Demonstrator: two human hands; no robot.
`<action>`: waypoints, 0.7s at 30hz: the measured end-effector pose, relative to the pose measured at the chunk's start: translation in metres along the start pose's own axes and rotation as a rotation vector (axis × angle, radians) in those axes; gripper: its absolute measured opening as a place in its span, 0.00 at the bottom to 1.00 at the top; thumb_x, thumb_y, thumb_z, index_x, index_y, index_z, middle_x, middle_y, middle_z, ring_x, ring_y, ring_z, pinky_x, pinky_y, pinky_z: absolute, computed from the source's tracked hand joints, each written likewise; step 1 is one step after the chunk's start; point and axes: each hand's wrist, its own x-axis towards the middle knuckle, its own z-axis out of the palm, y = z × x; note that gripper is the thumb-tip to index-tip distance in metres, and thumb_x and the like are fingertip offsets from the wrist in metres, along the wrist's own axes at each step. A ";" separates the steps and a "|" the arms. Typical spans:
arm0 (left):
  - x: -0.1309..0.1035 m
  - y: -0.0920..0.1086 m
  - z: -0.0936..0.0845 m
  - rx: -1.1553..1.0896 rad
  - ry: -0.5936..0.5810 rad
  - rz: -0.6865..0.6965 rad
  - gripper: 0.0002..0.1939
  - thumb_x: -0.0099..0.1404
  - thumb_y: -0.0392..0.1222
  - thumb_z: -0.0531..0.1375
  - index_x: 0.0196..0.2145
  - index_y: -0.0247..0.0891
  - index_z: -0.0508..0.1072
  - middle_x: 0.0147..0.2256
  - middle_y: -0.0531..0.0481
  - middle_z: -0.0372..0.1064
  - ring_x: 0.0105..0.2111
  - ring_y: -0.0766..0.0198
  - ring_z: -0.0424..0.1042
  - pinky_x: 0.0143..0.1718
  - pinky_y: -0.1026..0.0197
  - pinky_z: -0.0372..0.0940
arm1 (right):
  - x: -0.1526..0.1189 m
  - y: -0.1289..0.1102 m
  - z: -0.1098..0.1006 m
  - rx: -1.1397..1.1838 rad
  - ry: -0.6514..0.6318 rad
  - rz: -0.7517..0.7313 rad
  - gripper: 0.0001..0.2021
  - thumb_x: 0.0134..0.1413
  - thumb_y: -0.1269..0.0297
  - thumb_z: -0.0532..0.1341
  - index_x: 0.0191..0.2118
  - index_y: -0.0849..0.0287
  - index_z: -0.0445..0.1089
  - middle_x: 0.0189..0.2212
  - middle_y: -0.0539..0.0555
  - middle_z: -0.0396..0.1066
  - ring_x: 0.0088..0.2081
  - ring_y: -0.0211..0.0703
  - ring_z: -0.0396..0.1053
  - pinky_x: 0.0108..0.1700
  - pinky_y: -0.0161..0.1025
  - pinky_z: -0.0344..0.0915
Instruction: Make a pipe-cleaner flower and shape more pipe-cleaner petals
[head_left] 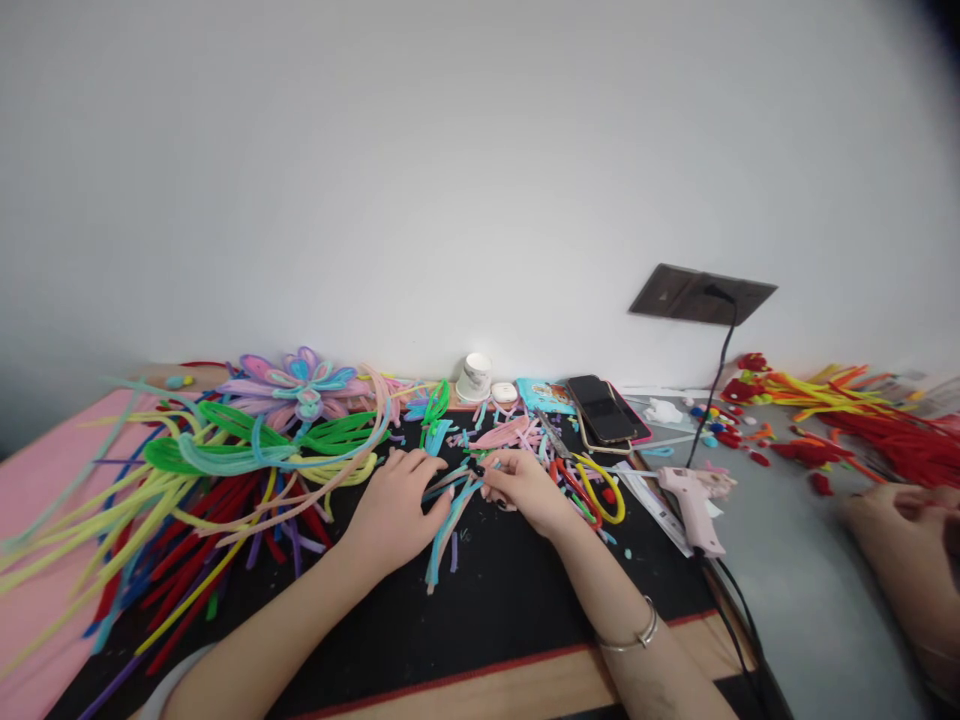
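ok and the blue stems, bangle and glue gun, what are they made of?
Blue stems: likely chenille, matte and fuzzy, going by the soft edges; a wire core can't be seen. Bangle: probably polished metal, silver-toned, from its bright highlights. Glue gun: seems smooth pale pink plastic, from its even, moulded-looking body.

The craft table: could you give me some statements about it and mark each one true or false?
1. The bracelet is on the left wrist. False: it is on the wrist of the right hand.
2. A black plug sits in the wall socket. True.
3. The big fuzzy flower is all yellow. False: it shows purple, pink and blue.
4. The phone lies between the white cup and the glue gun. True.
5. The cup lies on its side. False: it stands upright near the wall.
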 end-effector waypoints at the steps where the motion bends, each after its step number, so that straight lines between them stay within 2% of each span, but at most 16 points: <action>1: 0.000 0.000 -0.001 -0.009 0.023 -0.001 0.12 0.62 0.43 0.52 0.41 0.37 0.70 0.39 0.45 0.68 0.42 0.54 0.64 0.48 0.50 0.57 | 0.000 -0.001 -0.002 0.072 -0.015 -0.010 0.09 0.44 0.63 0.62 0.23 0.63 0.65 0.15 0.46 0.63 0.14 0.26 0.50 0.15 0.27 0.43; 5: 0.001 0.002 -0.004 -0.084 0.088 -0.010 0.13 0.64 0.43 0.50 0.42 0.37 0.70 0.41 0.45 0.68 0.41 0.55 0.64 0.44 0.53 0.59 | 0.000 -0.005 -0.010 0.296 -0.076 -0.040 0.12 0.42 0.60 0.66 0.23 0.64 0.66 0.14 0.44 0.58 0.14 0.25 0.45 0.17 0.29 0.38; 8: 0.001 0.004 -0.005 -0.197 0.067 -0.012 0.13 0.65 0.43 0.50 0.43 0.39 0.70 0.41 0.46 0.69 0.42 0.56 0.64 0.46 0.53 0.58 | 0.000 -0.004 -0.011 0.290 -0.076 -0.035 0.12 0.43 0.59 0.66 0.25 0.65 0.68 0.14 0.44 0.58 0.15 0.25 0.45 0.18 0.29 0.37; 11: 0.001 0.007 -0.004 -0.429 -0.095 -0.092 0.15 0.65 0.45 0.50 0.44 0.39 0.70 0.37 0.48 0.72 0.39 0.58 0.68 0.43 0.57 0.60 | -0.001 -0.003 -0.006 0.212 -0.100 -0.025 0.12 0.44 0.59 0.66 0.27 0.66 0.71 0.15 0.44 0.57 0.15 0.25 0.45 0.18 0.29 0.37; 13: 0.002 0.008 -0.003 -0.622 -0.216 -0.146 0.17 0.65 0.46 0.50 0.48 0.39 0.67 0.35 0.49 0.74 0.37 0.59 0.70 0.41 0.59 0.61 | -0.002 -0.002 -0.002 0.189 -0.150 -0.025 0.12 0.45 0.59 0.65 0.29 0.65 0.71 0.16 0.45 0.59 0.15 0.25 0.46 0.18 0.29 0.38; 15: 0.003 0.009 0.000 -0.771 -0.278 -0.178 0.19 0.64 0.46 0.51 0.51 0.37 0.64 0.35 0.50 0.75 0.37 0.60 0.71 0.41 0.61 0.61 | -0.002 -0.001 0.002 0.183 -0.198 -0.033 0.12 0.46 0.58 0.65 0.30 0.65 0.71 0.17 0.46 0.62 0.15 0.26 0.48 0.18 0.29 0.40; 18: 0.005 0.006 0.004 -0.867 -0.263 -0.217 0.20 0.63 0.46 0.54 0.50 0.35 0.64 0.35 0.48 0.75 0.36 0.60 0.71 0.39 0.62 0.61 | -0.002 -0.001 0.005 0.193 -0.202 -0.039 0.14 0.44 0.56 0.66 0.29 0.64 0.72 0.18 0.48 0.64 0.16 0.27 0.51 0.19 0.29 0.44; 21: 0.005 0.001 0.005 -0.844 -0.182 -0.226 0.17 0.62 0.45 0.53 0.46 0.34 0.68 0.30 0.49 0.74 0.33 0.61 0.70 0.35 0.64 0.61 | -0.002 -0.001 0.002 0.268 -0.130 -0.048 0.15 0.42 0.55 0.67 0.27 0.64 0.71 0.16 0.46 0.61 0.16 0.28 0.50 0.19 0.29 0.45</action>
